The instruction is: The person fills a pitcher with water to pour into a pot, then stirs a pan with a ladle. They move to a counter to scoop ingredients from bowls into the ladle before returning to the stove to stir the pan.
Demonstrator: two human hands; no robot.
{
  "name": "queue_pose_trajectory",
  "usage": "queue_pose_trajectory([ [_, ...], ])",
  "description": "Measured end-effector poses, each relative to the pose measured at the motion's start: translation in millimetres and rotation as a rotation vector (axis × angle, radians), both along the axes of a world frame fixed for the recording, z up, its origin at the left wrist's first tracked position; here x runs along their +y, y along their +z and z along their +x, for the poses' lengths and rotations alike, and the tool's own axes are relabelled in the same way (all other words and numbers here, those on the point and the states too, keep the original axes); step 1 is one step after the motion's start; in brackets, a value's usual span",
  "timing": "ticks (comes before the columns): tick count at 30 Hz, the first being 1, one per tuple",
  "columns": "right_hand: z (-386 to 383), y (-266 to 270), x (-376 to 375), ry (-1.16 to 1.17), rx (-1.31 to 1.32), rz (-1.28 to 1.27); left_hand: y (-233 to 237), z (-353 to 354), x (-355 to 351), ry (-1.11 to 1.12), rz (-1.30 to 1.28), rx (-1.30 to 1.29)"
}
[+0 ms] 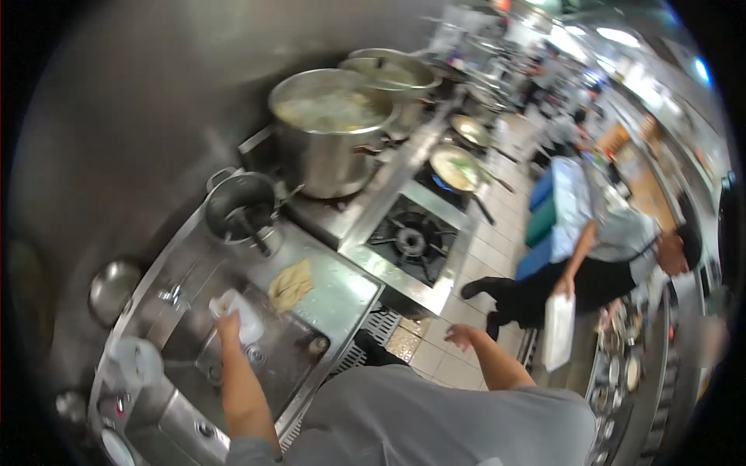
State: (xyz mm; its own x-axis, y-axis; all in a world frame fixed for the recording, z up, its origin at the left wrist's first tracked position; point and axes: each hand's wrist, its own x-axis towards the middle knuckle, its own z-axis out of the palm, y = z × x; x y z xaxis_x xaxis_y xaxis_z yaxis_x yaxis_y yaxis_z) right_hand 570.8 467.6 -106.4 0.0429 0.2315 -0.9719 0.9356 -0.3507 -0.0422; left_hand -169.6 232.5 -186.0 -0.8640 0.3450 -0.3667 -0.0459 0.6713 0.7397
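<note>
My left hand (228, 320) reaches over the metal sink (291, 369), closed on the edge of a white plastic container (247, 320). Some of its fingers are blurred against the container. A crumpled yellowish cloth (291, 285) lies on the steel counter just beyond the sink. Past it stands a deep metal pot (241, 198) with a dark-handled utensil (255, 233) in it. My right hand (460, 335) hangs in the air over the tiled floor, fingers apart and nothing in them.
Two large stockpots (330, 159) stand behind a gas burner (410, 239). A frying pan (457, 169) sits over a blue flame, its handle jutting toward the aisle. At right, a co-worker (606, 248) holds a white tray (559, 334) close to my right side.
</note>
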Motion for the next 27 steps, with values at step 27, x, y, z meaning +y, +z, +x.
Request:
queue_pose_trajectory([
  [27,-731,98,-194,-0.282,1.147,-0.036,140,225,-289,0.453,0.643,-0.386],
])
